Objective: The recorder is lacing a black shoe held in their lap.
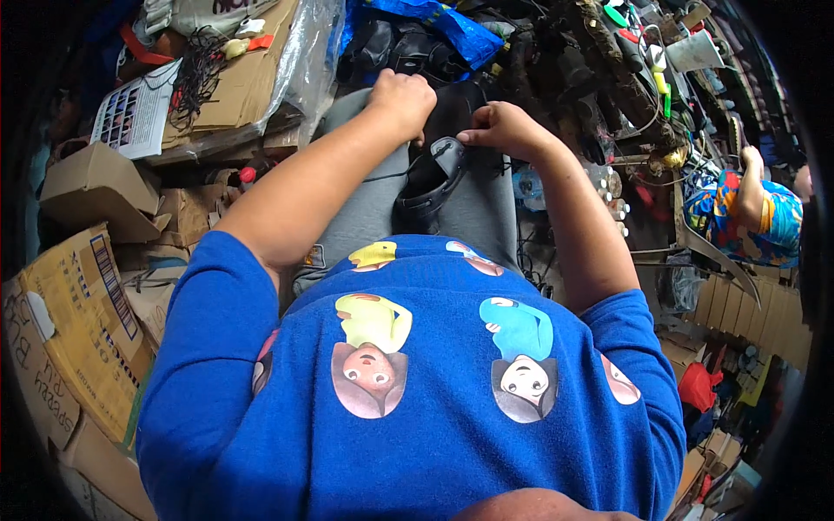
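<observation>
A black lace-up shoe (423,195) rests on my lap, its grey tongue (447,156) toward my hands and a dark lace trailing to the left. Just beyond it, a flat dark piece (450,113) lies between my hands; I cannot tell its kind. My left hand (404,100) is closed with its fingers curled down at the left of that piece, and what they hold is hidden. On the other side my right hand (506,130) pinches with thumb and fingers close to the tongue; what is between them is too small to make out.
Black shoes (404,52) and a blue plastic bag (460,26) lie beyond my knees. Cardboard boxes (100,191) crowd the left. Plastic bottles (608,187) stand by my right knee. At the far right sits another person in a colourful shirt (764,217), near a curved blade-like strip (717,260).
</observation>
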`<control>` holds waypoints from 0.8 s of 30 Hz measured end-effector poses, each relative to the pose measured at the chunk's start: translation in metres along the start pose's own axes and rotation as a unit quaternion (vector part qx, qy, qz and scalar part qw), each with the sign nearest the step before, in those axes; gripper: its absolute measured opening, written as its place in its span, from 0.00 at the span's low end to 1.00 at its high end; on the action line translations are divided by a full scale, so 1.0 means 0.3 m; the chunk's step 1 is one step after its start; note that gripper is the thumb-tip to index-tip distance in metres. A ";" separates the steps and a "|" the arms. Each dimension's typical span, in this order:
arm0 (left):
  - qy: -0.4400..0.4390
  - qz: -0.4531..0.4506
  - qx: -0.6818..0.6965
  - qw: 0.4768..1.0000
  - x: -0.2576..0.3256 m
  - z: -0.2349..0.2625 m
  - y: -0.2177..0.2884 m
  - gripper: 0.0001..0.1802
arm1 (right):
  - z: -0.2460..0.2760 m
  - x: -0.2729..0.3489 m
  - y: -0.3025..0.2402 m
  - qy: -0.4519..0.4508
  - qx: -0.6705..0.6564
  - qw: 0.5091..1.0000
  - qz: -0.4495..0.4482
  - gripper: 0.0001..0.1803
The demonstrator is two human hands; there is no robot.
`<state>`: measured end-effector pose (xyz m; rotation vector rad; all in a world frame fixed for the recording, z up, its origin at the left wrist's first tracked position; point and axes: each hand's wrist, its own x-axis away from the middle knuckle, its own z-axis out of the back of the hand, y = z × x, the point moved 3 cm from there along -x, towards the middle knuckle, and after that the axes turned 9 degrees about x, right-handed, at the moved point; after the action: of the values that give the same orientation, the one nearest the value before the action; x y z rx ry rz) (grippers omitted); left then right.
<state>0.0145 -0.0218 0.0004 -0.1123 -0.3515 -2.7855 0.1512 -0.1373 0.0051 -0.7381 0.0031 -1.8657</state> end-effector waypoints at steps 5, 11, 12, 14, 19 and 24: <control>0.104 -0.052 0.211 0.970 -0.004 0.088 -0.038 0.18 | -0.005 0.058 -0.047 0.173 0.019 0.984 0.037 0.20; 0.045 -0.142 0.413 0.899 -0.036 -0.018 0.035 0.19 | 0.001 0.173 -0.050 0.209 -0.051 0.975 0.059 0.18; 0.030 -0.131 0.415 0.900 -0.048 -0.023 0.039 0.20 | -0.016 0.171 -0.046 0.147 -0.062 0.985 0.065 0.17; 0.011 -0.121 0.418 0.900 -0.066 -0.048 0.044 0.20 | -0.027 0.173 -0.054 0.078 -0.077 0.990 0.087 0.16; 0.041 -0.160 0.452 0.876 -0.091 -0.111 0.036 0.22 | -0.024 0.210 -0.020 0.066 -0.057 0.987 0.134 0.16; -0.019 -0.131 0.469 0.873 -0.088 -0.062 0.025 0.19 | 0.021 0.327 0.026 0.108 -0.230 0.966 0.051 0.08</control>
<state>0.0413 -0.0250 -0.0190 0.1252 -1.7708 -2.5145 0.1384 -0.2213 0.0552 -0.8230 0.6209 -1.8561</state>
